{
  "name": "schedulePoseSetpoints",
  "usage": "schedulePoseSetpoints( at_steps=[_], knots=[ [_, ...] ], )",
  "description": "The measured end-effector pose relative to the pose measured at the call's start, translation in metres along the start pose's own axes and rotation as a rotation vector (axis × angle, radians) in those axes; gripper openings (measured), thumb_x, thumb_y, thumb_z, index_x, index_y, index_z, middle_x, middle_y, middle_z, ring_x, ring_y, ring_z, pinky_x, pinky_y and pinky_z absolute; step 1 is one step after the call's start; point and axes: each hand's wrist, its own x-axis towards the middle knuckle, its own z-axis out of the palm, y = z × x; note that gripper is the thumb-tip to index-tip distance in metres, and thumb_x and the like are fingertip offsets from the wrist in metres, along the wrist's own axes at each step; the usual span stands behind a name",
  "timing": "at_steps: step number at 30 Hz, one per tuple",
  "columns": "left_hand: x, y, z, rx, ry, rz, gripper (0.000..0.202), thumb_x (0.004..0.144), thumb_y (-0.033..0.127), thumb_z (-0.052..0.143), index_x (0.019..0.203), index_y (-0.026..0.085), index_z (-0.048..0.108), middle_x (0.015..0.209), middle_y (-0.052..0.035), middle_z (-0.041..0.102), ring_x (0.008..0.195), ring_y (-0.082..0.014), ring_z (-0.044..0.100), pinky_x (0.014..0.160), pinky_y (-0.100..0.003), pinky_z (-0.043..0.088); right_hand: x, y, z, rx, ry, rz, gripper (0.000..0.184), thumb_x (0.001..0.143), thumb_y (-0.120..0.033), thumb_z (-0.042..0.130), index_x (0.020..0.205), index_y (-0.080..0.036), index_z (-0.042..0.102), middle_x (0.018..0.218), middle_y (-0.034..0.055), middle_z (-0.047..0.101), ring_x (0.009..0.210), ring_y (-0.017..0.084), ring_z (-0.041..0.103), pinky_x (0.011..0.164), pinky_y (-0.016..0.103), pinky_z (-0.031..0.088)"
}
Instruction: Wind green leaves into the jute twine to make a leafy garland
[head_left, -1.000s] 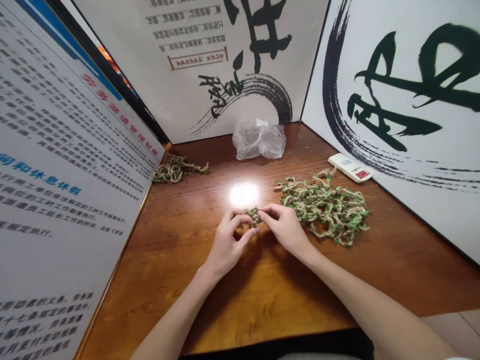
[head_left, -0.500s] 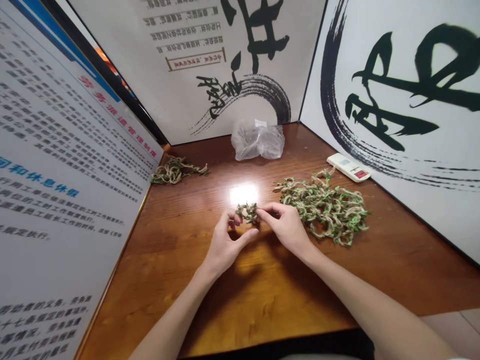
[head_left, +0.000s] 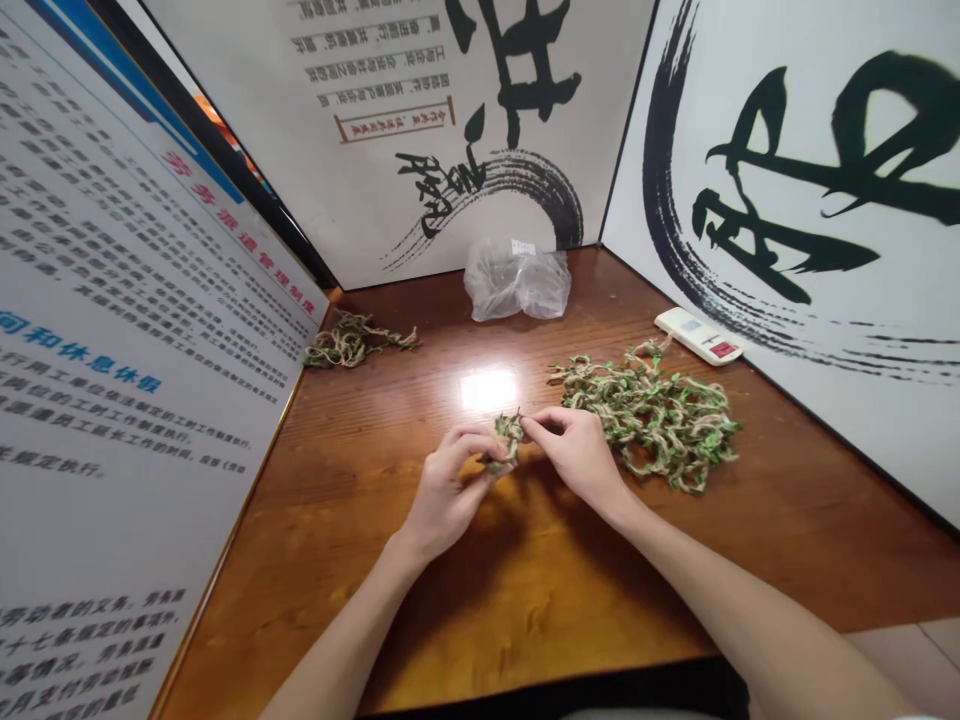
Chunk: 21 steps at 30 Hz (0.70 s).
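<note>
While the left hand (head_left: 446, 495) holds the bundle (head_left: 510, 432) in a closed grip between thumb and fingers, the right hand (head_left: 577, 455) has a narrow grip, thumb and forefinger tips pinching its two-o'clock edge. The bundle sits at the meeting of both hands, over the middle of the table (head_left: 480, 610): a small, compact wad of tan twine flecked with green leaves, partly hidden by fingers. From it, a loose pile (head_left: 656, 420) lies at three o'clock, a clump (head_left: 352, 342) at ten.
</note>
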Motion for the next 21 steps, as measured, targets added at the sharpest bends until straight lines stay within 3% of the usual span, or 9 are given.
schedulePoseSetpoints(
  at_steps=[3, 5, 9, 12, 14, 17, 19, 21],
  knots=[
    [-0.002, 0.003, 0.002, -0.259, 0.012, -0.116, 0.010, 0.088, 0.018, 0.058, 0.087, 0.017, 0.049, 0.091, -0.0036, 0.057, 0.078, -0.0118, 0.061, 0.077, -0.027, 0.049, 0.001, 0.001, 0.000, 0.017, 0.028, 0.004, 0.018, 0.080, -0.024, 0.060, 0.068, -0.017, 0.072, 0.071, 0.0036, 0.072, 0.068, 0.018, 0.066, 0.069, 0.028, 0.047],
    [-0.001, 0.001, 0.000, -0.320, 0.067, -0.209, 0.016, 0.086, 0.025, 0.062, 0.090, 0.018, 0.048, 0.081, -0.0006, 0.055, 0.068, -0.0096, 0.056, 0.069, -0.024, 0.047, 0.000, 0.001, 0.000, 0.018, 0.043, -0.025, 0.018, 0.081, -0.025, 0.060, 0.070, -0.017, 0.073, 0.072, 0.0032, 0.072, 0.067, 0.018, 0.067, 0.068, 0.027, 0.047],
    [0.002, -0.010, -0.008, -0.038, 0.058, -0.400, 0.025, 0.077, 0.033, 0.071, 0.094, 0.017, 0.061, 0.057, 0.0043, 0.047, 0.053, -0.0085, 0.045, 0.052, -0.019, 0.036, -0.004, -0.002, 0.002, -0.044, 0.076, -0.183, 0.016, 0.081, -0.025, 0.062, 0.075, -0.018, 0.075, 0.074, 0.0029, 0.073, 0.065, 0.017, 0.066, 0.066, 0.026, 0.047],
    [0.003, -0.015, -0.011, 0.156, 0.041, -0.348, 0.016, 0.079, 0.033, 0.069, 0.085, 0.018, 0.070, 0.069, -0.0010, 0.059, 0.058, -0.0098, 0.050, 0.056, -0.022, 0.040, -0.006, -0.002, 0.003, -0.067, 0.090, -0.243, 0.015, 0.081, -0.023, 0.062, 0.075, -0.018, 0.075, 0.073, 0.0021, 0.073, 0.062, 0.016, 0.065, 0.063, 0.025, 0.047],
    [0.002, -0.013, -0.009, 0.075, 0.024, -0.284, 0.015, 0.085, 0.032, 0.063, 0.085, 0.019, 0.071, 0.078, -0.0031, 0.063, 0.063, -0.0110, 0.056, 0.062, -0.024, 0.045, -0.006, -0.001, 0.004, -0.072, 0.088, -0.218, 0.015, 0.081, -0.022, 0.063, 0.074, -0.019, 0.075, 0.073, 0.0014, 0.073, 0.062, 0.016, 0.066, 0.061, 0.025, 0.046],
    [0.001, -0.008, -0.003, -0.093, -0.022, -0.204, 0.015, 0.089, 0.029, 0.059, 0.084, 0.018, 0.067, 0.072, -0.0038, 0.064, 0.086, -0.0169, 0.063, 0.076, -0.026, 0.050, -0.006, 0.002, 0.005, -0.084, 0.070, -0.198, 0.015, 0.081, -0.020, 0.063, 0.073, -0.020, 0.076, 0.072, 0.0009, 0.073, 0.061, 0.016, 0.066, 0.059, 0.025, 0.044],
    [0.001, -0.006, 0.000, -0.152, -0.022, -0.244, 0.014, 0.089, 0.029, 0.057, 0.086, 0.018, 0.063, 0.071, -0.0028, 0.064, 0.083, -0.0163, 0.065, 0.075, -0.026, 0.051, -0.007, 0.003, 0.005, -0.108, 0.074, -0.243, 0.015, 0.081, -0.019, 0.064, 0.072, -0.020, 0.076, 0.070, 0.0009, 0.072, 0.058, 0.015, 0.064, 0.057, 0.025, 0.043],
    [0.002, -0.008, 0.000, -0.126, 0.030, -0.335, 0.015, 0.087, 0.031, 0.061, 0.095, 0.018, 0.061, 0.082, -0.0026, 0.067, 0.072, -0.0132, 0.065, 0.068, -0.025, 0.052, -0.007, 0.002, 0.005, -0.101, 0.082, -0.315, 0.013, 0.081, -0.019, 0.065, 0.074, -0.019, 0.076, 0.070, 0.0011, 0.072, 0.057, 0.014, 0.063, 0.057, 0.024, 0.043]
  ],
)
